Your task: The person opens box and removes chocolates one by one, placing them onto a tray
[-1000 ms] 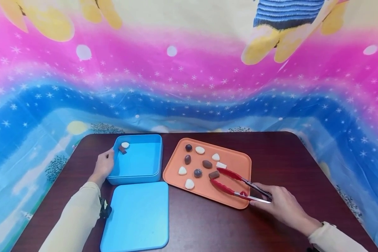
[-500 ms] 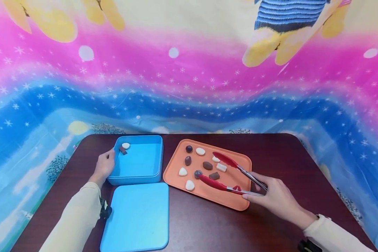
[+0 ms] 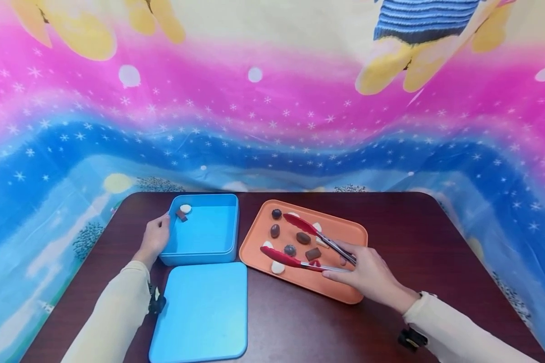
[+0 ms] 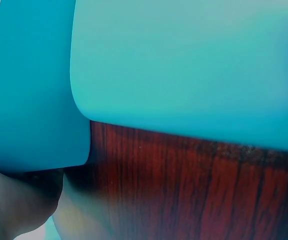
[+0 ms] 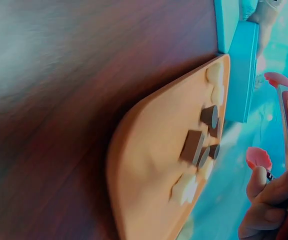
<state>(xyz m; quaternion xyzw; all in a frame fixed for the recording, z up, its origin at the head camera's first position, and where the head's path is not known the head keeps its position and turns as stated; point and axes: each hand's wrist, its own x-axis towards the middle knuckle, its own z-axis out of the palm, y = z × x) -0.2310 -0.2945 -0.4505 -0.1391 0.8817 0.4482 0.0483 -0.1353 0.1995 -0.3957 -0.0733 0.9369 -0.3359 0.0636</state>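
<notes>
My left hand (image 3: 156, 236) grips the left wall of an open blue box (image 3: 209, 232); in the left wrist view a finger (image 4: 19, 205) lies against the box's edge. Inside, a white piece (image 3: 185, 208) and a brown bar-shaped piece (image 3: 181, 216) sit in the far left corner. My right hand (image 3: 370, 272) holds red-tipped metal tongs (image 3: 302, 224), their arms spread over an orange tray (image 3: 351, 232). Nothing is pinched between the red tips. On the tray lie chocolate-like pieces: a dark ball (image 3: 276, 214), brown ovals (image 3: 303, 238), a brown block (image 3: 313, 254) and several white ones (image 3: 278, 267), some partly hidden by the tongs.
A flat blue lid (image 3: 200, 312) lies in front of the box, close against it. The tray stands right of the box on the dark wooden table (image 3: 290, 322). A patterned cloth (image 3: 272, 136) hangs behind the table's far edge.
My right hand has moved left with the tongs, whose arms have spread wider and now reach over the tray's left part. My left hand stays at the box.
</notes>
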